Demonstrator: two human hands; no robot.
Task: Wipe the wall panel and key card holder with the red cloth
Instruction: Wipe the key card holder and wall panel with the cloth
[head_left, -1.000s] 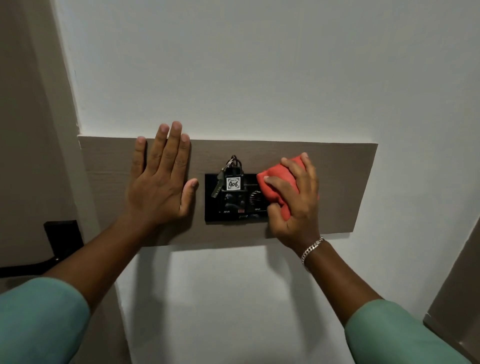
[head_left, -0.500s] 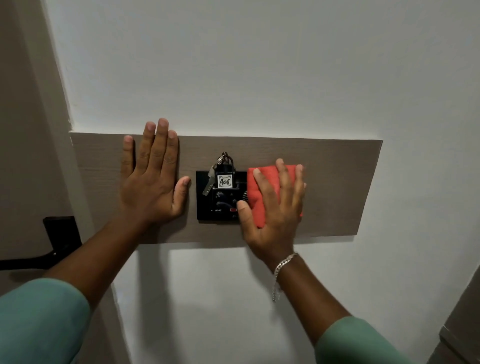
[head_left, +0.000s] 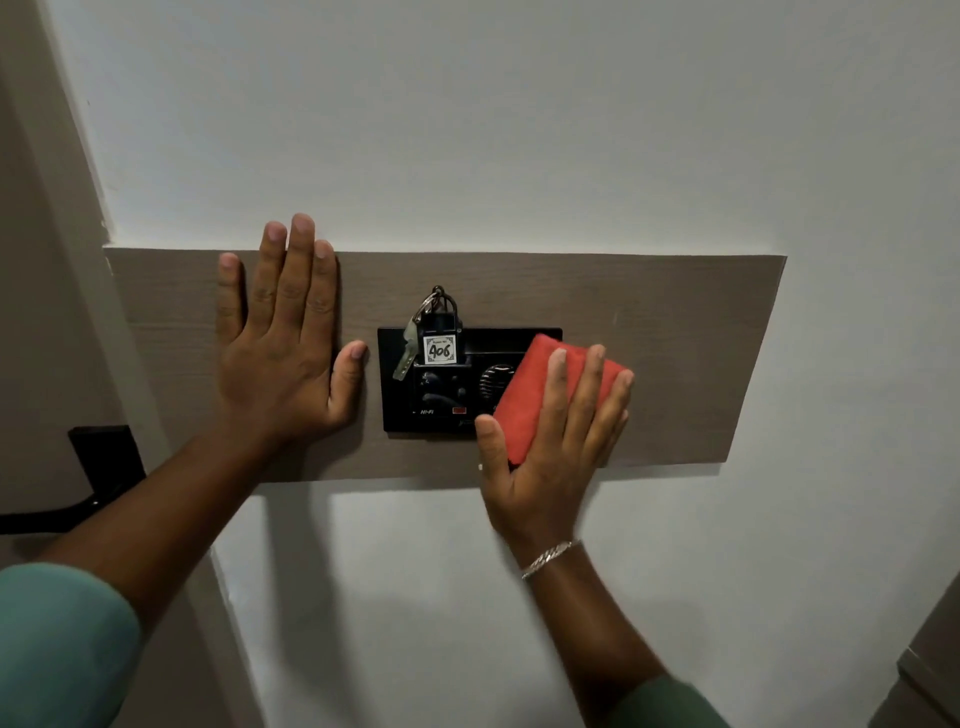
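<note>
A grey-brown wall panel (head_left: 665, 332) runs across the white wall. In its middle sits the black key card holder (head_left: 441, 395), with a key and a tag marked 406 (head_left: 440, 349) hanging at its top. My right hand (head_left: 550, 452) presses the folded red cloth (head_left: 530, 395) flat over the holder's right part and the panel beside it, fingers spread on the cloth. My left hand (head_left: 283, 353) lies flat and open on the panel just left of the holder, thumb almost at its edge.
A black door handle (head_left: 93, 483) sticks out at the left, past the wall's corner. A brown surface edge (head_left: 930, 670) shows at the lower right. White wall (head_left: 467, 130) surrounds the panel.
My right hand has flattened on the cloth and slid it down and slightly right across the holder's right side. My left hand has stayed flat on the panel.
</note>
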